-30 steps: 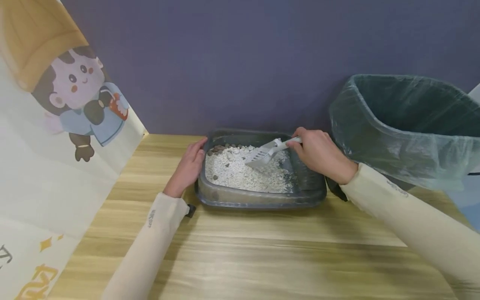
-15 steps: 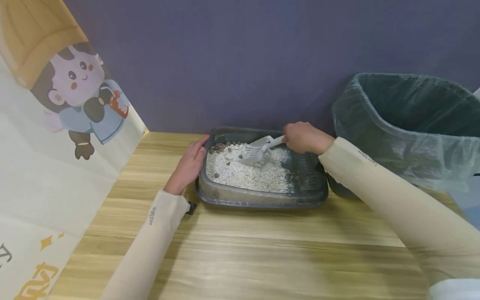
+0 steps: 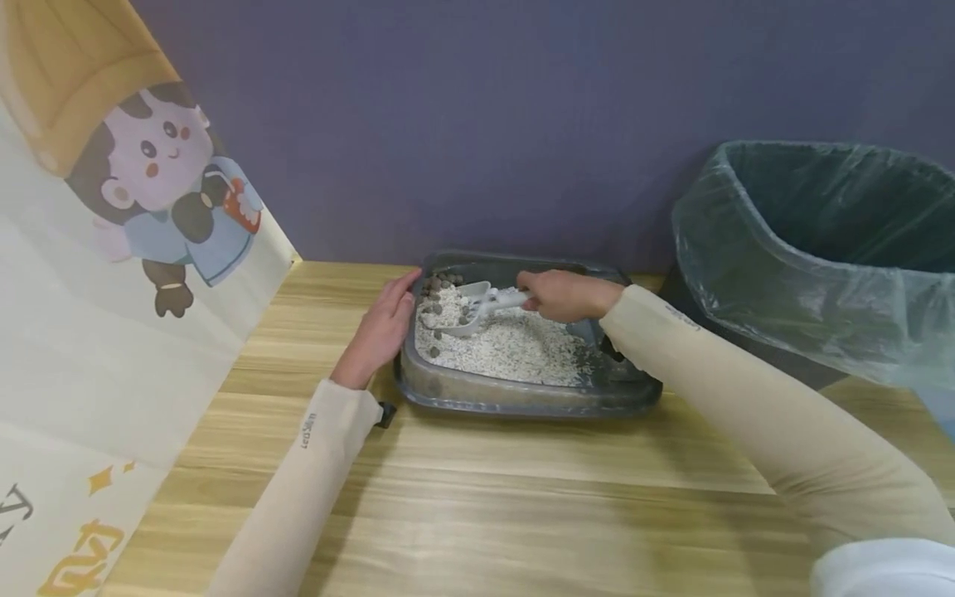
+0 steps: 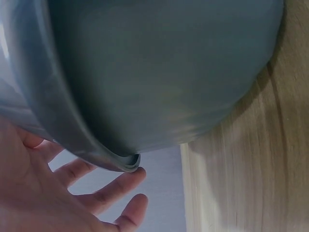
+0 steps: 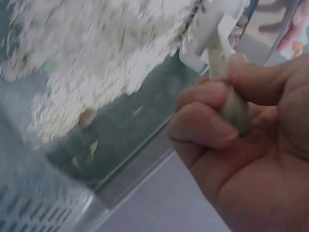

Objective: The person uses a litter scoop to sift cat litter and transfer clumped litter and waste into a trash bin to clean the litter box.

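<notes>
Since the earlier frame, the right grip [image 3: 567, 295] has carried the white scoop [image 3: 485, 307] leftward, its fingers curled round the handle. Just left of that grip, the blade sits in pale litter [image 3: 515, 352] near dark lumps [image 3: 435, 351]. The left grip [image 3: 379, 333], fingers spread, touches the gray tray [image 3: 522, 404]. Keeping the blade low and level should limit spilling.

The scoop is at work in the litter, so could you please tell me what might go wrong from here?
Litter could spill over the left end of the tray, since the scoop in the right-hand grip is close to it. Some brown lumps lie in the back-left corner, where the scoop may miss them. The lined bin is past the tray's right end, so a load carried there might drop on the way.
</notes>
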`<state>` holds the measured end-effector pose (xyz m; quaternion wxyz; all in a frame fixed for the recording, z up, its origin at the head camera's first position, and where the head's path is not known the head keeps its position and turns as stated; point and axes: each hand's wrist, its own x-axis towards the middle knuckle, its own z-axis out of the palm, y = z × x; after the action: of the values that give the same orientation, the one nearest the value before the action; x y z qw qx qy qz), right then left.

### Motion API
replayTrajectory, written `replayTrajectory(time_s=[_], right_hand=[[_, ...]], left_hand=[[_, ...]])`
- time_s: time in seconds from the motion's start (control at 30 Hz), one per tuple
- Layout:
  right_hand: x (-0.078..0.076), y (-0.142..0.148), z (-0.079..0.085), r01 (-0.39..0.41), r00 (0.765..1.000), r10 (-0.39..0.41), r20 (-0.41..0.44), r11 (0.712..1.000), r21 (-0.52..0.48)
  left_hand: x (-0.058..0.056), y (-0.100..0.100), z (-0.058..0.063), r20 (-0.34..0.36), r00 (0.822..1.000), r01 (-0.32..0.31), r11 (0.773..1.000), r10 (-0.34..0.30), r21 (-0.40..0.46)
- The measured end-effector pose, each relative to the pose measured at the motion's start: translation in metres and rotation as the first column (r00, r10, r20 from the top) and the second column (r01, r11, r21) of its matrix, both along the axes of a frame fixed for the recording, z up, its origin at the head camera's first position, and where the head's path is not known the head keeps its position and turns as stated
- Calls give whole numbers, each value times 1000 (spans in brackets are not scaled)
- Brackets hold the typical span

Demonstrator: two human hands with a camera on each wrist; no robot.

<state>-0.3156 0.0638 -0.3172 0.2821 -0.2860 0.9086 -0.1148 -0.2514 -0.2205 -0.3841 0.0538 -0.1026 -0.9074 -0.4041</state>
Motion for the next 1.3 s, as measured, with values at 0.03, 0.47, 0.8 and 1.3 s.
replayTrajectory(time_s=[0.03,0.47,0.8,1.3], right_hand=[[3,0,-1,-14,1000,13,-10,999,-29],[29,24,-10,-31,981,-11,-196,978,-207],[49,55,-2,10,945,-106,-309,955,-297],[74,79,-25,18,872,-273,-406,847,-532]], left_hand=[[0,1,0,0,1000,-3,1000,3,-1],[3,-2,0,1,1000,-12,1000,12,-7],[2,-1,1,17,1000,-1,1000,2,-12],[1,-2,0,-10,1000,6,1000,-6,-8]])
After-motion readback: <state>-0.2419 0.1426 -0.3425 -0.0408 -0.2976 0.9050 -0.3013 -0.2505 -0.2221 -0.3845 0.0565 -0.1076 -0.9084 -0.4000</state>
